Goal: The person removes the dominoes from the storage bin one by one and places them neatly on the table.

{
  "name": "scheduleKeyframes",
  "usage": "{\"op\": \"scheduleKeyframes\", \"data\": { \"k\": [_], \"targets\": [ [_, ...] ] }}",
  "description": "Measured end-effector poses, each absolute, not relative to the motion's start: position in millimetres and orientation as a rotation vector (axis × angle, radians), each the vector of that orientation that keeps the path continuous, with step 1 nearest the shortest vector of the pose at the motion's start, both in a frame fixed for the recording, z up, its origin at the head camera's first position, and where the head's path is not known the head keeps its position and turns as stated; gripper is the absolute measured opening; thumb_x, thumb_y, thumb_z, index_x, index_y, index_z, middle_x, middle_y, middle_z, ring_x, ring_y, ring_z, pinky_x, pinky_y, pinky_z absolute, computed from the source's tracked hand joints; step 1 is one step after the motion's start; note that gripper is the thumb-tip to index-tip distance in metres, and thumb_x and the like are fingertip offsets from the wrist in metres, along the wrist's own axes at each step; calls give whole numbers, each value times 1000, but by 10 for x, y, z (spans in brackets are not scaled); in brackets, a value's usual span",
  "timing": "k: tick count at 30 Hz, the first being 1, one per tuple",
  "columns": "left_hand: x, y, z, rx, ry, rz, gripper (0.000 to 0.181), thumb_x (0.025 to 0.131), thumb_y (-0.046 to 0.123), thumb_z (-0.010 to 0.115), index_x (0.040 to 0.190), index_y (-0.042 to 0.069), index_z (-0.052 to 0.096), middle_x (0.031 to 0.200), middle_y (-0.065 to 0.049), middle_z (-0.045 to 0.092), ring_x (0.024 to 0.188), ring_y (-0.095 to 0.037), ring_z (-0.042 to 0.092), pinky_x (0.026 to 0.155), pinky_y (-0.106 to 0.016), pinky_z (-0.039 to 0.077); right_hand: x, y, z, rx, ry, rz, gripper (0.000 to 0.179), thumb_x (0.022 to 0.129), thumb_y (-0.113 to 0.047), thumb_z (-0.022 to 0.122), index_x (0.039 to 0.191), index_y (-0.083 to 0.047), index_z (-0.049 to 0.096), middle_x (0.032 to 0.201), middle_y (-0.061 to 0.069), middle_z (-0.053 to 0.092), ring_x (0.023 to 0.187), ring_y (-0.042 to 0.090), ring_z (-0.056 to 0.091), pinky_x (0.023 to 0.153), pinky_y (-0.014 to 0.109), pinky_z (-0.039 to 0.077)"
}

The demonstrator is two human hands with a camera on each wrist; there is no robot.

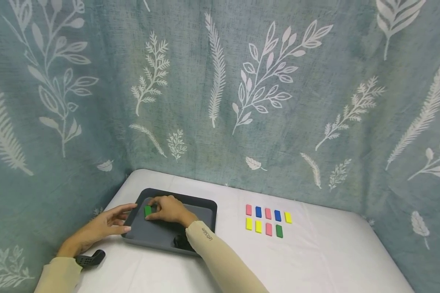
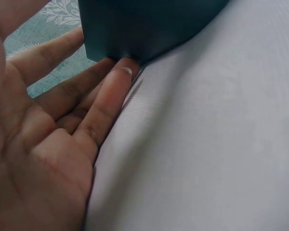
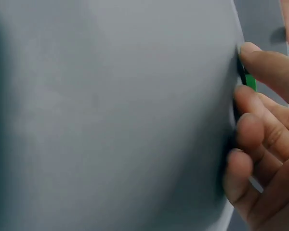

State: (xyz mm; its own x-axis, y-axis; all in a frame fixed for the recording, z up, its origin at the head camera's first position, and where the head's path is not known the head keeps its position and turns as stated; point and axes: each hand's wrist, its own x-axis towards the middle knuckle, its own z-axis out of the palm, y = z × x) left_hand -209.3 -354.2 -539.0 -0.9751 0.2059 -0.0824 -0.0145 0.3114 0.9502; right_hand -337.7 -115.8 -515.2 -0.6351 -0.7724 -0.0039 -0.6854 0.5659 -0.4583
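Observation:
A small green block (image 1: 148, 210) is at the left end of the dark grey tray (image 1: 161, 235). My right hand (image 1: 170, 209) reaches over the tray and pinches this block between thumb and fingertips. In the right wrist view a strip of the green block (image 3: 251, 82) shows between thumb and index finger, the rest hidden. My left hand (image 1: 108, 223) is at the tray's left side, its fingers loosely extended. In the left wrist view its fingertips touch the lower part of the tray's outer wall (image 2: 149, 29), close to the white cloth.
Right of the tray, several pink, blue, yellow and green blocks (image 1: 268, 213) lie in two rows on the white-covered table (image 1: 333, 252). A patterned curtain (image 1: 220, 162) stands behind and on the left. A black strap device (image 1: 91, 258) sits at the left wrist.

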Motion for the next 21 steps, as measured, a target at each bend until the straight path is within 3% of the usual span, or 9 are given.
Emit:
{"op": "scheduleKeyframes", "data": {
  "k": [8,17,21],
  "targets": [
    [-2066,-3541,-5370,203,2376,1728,75,96,26,75,160,17,37,160,-19,33,139,-43,35,103,-57,41,-3341,-1018,-4996,-1244,2569,-682,49,93,-40,78,133,-14,67,67,-17,63,53,2,58,53,18,46],
    [-2068,-3539,-5362,223,2412,1700,75,97,26,74,160,16,35,160,-20,33,138,-44,36,102,-57,41,-3336,-739,-4825,-1268,2605,-697,47,93,-43,76,131,-16,68,74,-17,63,61,1,58,68,18,46],
    [-2059,-3536,-5341,221,2420,1683,76,97,27,73,161,16,34,160,-20,33,137,-42,36,102,-57,42,-3329,-595,-4766,-1261,2627,-684,48,93,-43,76,131,-15,67,76,-16,63,61,1,57,66,18,46]
  ]
}}
